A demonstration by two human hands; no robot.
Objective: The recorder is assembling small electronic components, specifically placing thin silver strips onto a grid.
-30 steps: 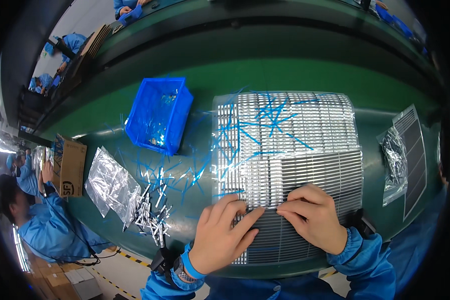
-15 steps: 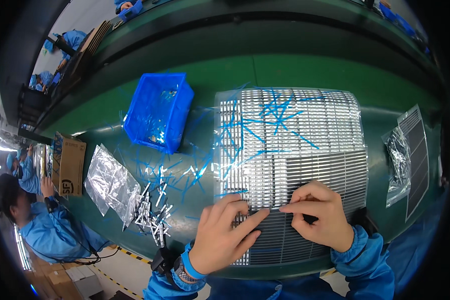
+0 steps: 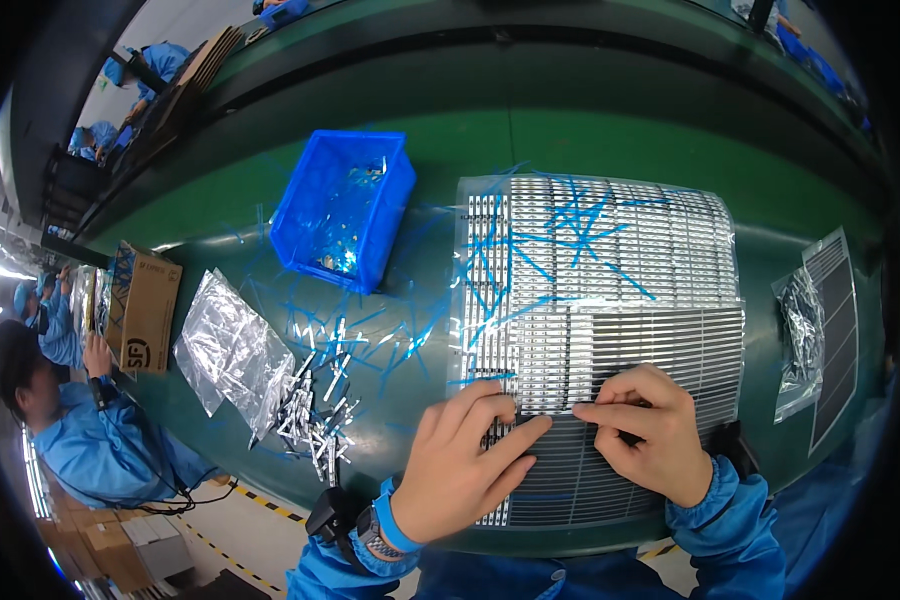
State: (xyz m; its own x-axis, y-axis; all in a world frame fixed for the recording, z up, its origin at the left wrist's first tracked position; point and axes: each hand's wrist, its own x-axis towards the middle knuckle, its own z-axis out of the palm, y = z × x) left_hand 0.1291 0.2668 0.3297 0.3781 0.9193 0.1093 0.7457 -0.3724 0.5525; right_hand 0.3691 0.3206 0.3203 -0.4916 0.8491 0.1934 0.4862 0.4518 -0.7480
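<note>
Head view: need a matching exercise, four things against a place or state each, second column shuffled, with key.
Things
1. Left hand
2. Blue bin
3. Pile of small strips
4. Cardboard box

Places and states
A. Brown, farthest left of the four
B. Lying loose on the green table, beside a clear plastic bag
C. On the striped sheet, a watch and a blue band at its wrist
D. Open at the top, small scraps inside

Pairs: 1-C, 2-D, 3-B, 4-A
</note>
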